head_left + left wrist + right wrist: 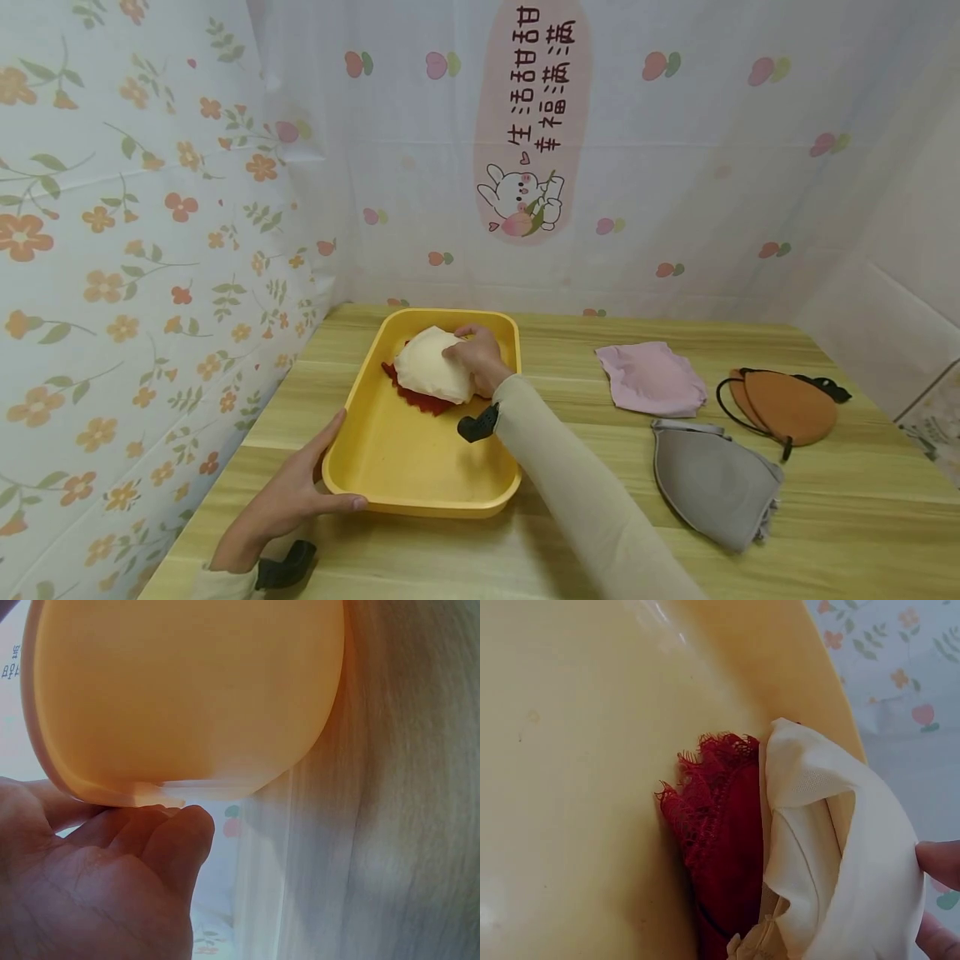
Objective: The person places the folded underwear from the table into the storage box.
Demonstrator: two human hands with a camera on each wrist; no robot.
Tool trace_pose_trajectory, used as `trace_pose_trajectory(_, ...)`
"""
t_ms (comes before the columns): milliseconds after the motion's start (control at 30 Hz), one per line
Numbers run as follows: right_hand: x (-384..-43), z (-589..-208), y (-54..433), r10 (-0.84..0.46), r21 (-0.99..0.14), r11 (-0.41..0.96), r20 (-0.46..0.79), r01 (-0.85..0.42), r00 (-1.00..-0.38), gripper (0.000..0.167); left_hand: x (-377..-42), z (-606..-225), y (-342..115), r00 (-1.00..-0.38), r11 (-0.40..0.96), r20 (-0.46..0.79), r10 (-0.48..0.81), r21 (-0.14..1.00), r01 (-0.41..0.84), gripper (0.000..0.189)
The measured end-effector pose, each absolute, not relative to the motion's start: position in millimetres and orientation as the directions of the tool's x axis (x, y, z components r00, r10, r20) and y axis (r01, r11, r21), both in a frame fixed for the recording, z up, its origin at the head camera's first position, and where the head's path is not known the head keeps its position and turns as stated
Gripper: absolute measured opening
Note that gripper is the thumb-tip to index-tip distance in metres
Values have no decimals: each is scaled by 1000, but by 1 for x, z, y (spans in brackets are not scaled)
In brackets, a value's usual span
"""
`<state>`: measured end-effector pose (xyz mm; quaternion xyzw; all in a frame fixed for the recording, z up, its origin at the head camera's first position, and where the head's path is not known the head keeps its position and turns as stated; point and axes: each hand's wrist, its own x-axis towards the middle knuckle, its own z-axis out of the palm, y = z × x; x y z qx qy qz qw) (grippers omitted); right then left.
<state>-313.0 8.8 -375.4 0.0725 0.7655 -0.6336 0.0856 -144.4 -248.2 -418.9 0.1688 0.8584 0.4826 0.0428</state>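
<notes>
A yellow tray [420, 492] stands on the table, and in its far part a cream folded bra [431, 367] lies over a red lace-trimmed garment [427, 403]. The right hand [480, 358] pinches the cream bra at its right side. In the right wrist view the bra's folded layers [877, 862] show beside the red lace [716, 795], with fingertips [939, 862] at its edge. My left hand [288, 492] grips the tray's near left corner, its thumb along the front rim. The left wrist view shows its fingers [176, 840] against the tray's outer wall [195, 697].
Right of the tray lie a pink cloth piece [652, 379], a grey cup-shaped garment [712, 483] with a ruffled edge, and an orange-brown bra [791, 408] with black straps. Patterned sheets [412, 167] hang behind and at the left of the wooden table [570, 467].
</notes>
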Motion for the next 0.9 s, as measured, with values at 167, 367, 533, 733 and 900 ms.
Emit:
trace_pose_trajectory(167, -313, -375, 9, -13, -951, 227, -219, 210, -976, 36, -144, -418, -248, -938, 477, 92, 335, 842, 253, 118)
trace_pose_trajectory(367, -313, -378, 10, -47, -931, 320, -199, 173, -979, 36, -142, -416, -248, -929, 472, 110, 353, 836, 279, 117)
trace_pose_trajectory(533, -313, -380, 10, -55, -909, 391, -182, 147, -982, 36, -142, -415, -249, -925, 465, 115, 362, 838, 286, 117)
trace_pose_trajectory(733, -311, -381, 9, -59, -911, 396, -149, 114, -987, 35, -141, -416, -249, -924, 454, 116, 364, 844, 285, 117)
trace_pose_trajectory(900, -309, -382, 12, -72, -912, 400, -129, 90, -989, 36, -142, -414, -248, -924, 462, 111, 365, 840, 284, 117)
